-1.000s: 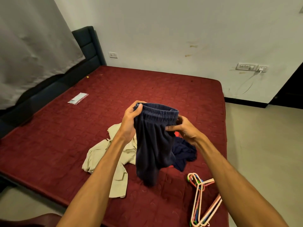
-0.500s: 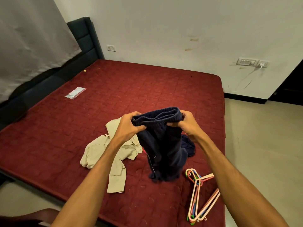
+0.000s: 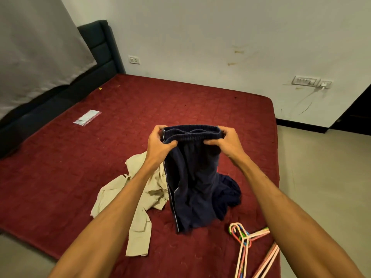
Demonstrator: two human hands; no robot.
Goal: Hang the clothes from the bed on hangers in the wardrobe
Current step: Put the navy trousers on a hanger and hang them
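Dark navy shorts (image 3: 190,181) with a thin white side stripe hang above the red bed (image 3: 180,109). My left hand (image 3: 158,143) grips the left end of the elastic waistband, and my right hand (image 3: 224,141) grips the right end, holding it stretched level. The leg ends touch the mattress. A crumpled beige garment (image 3: 138,199) lies on the bed under my left forearm. Another dark blue garment (image 3: 228,191) lies behind the shorts to the right. A bunch of coloured plastic hangers (image 3: 247,243) rests at the bed's near right corner.
A small clear plastic packet (image 3: 87,117) lies on the bed's left side. A dark padded headboard (image 3: 100,49) stands at the left against a grey sheet. The white wall has sockets (image 3: 313,82), and pale floor (image 3: 321,177) runs along the bed's right edge.
Both hands have moved to the waistband's two ends and pulled it out flat and level. The shorts now hang straighter, with the side stripe showing.
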